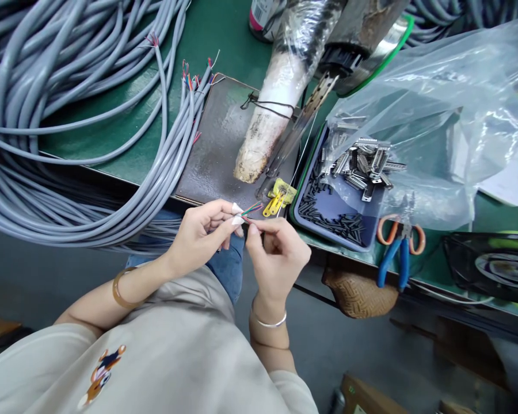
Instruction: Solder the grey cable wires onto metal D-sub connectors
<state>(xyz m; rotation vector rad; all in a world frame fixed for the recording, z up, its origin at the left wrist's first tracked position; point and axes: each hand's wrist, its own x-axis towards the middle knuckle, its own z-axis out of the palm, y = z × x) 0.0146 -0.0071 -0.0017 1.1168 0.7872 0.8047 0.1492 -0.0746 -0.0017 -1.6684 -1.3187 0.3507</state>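
My left hand is closed round the end of a cable, with white covers on the thumb and a fingertip. Thin coloured wires, green, red and blue among them, fan out from that grip. Thumb and forefinger of my right hand pinch one reddish wire of this bunch. Just beyond the fingers lie yellow clips on a yellow sponge-like piece. Behind them, a soldering iron points down beside a white, grimy, plastic-wrapped tube.
Grey cables with stripped ends are heaped at left. To the right, a blue tray holds metal connectors and black sleeves under a clear plastic bag. Pliers and scissors lie at the table's edge, near a black fan.
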